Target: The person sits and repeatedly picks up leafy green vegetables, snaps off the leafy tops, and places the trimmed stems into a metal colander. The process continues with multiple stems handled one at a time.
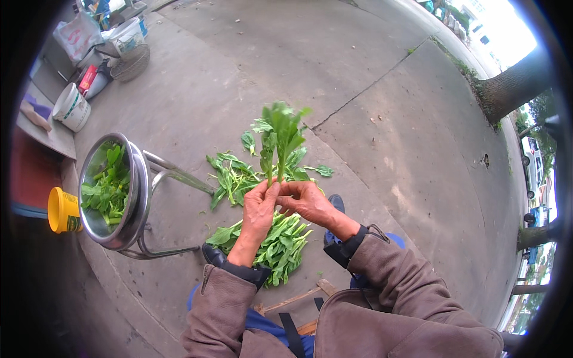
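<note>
Upright between my hands stand a few leafy green stalks (284,134), their leaf tips blurred. My left hand (258,208) grips the stems low down, thumb towards me. The fingers of my right hand (305,201) meet the same stems from the right, touching the left fingertips; the stem ends are hidden behind the fingers. Under my wrists, between my shoes, lies a pile of leafy stalks (284,253) on the concrete. A looser heap of leaves and trimmings (233,176) is spread just beyond my hands.
To the left, a steel colander (139,197) with greens (109,188) in it rests on a metal-legged stool (172,172). Behind it are a yellow bucket (56,210), a white bucket (74,109) and a wire basket (132,62). Tree trunks (515,85) line the right.
</note>
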Tool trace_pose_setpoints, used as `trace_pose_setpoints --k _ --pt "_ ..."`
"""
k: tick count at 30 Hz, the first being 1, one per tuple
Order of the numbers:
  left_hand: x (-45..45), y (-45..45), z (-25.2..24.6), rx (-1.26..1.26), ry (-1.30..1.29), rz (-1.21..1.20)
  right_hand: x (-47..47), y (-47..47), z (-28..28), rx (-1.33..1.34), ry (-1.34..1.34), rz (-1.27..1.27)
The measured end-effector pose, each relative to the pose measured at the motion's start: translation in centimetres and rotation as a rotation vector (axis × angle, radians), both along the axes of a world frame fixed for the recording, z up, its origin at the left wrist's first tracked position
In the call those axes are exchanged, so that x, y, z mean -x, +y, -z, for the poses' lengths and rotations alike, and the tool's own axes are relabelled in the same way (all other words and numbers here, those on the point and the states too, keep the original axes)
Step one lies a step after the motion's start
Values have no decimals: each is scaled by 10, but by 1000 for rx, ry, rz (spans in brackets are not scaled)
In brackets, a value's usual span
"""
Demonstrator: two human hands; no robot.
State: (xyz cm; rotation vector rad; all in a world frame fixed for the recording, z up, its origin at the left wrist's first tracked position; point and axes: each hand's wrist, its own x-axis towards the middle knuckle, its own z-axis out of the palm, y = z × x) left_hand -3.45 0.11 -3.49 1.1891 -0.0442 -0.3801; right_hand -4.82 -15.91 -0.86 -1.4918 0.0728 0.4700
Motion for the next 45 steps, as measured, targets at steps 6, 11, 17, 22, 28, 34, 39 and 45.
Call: trace_pose_setpoints --k 6,11,17,22,28,34,39,45 --pt "-9 5 1 -283 -49 -53 -21 -30 -9 182 -147 311" --pt "-15 -9 -1 -862 -689 -110 -16 -40 -14 23 -201 200" --pt "-18 -35 -5 -966 -825 -83 -21 -62 -6 -101 62 462" --pt "-14 -40 -7 -762 -519 -2 -19 -67 -4 -208 69 498" --pt "-23 -30 -13 -348 -97 -54 -20 -63 -4 -175 261 443" --pt "-28 -6 -19 -130 168 19 -26 -66 12 -33 408 426" --pt "-27 3 -20 -180 125 18 -42 -76 1 360 -557 715" --pt "-23 0 -17 -266 18 -8 -39 -77 -23 577 -773 598"
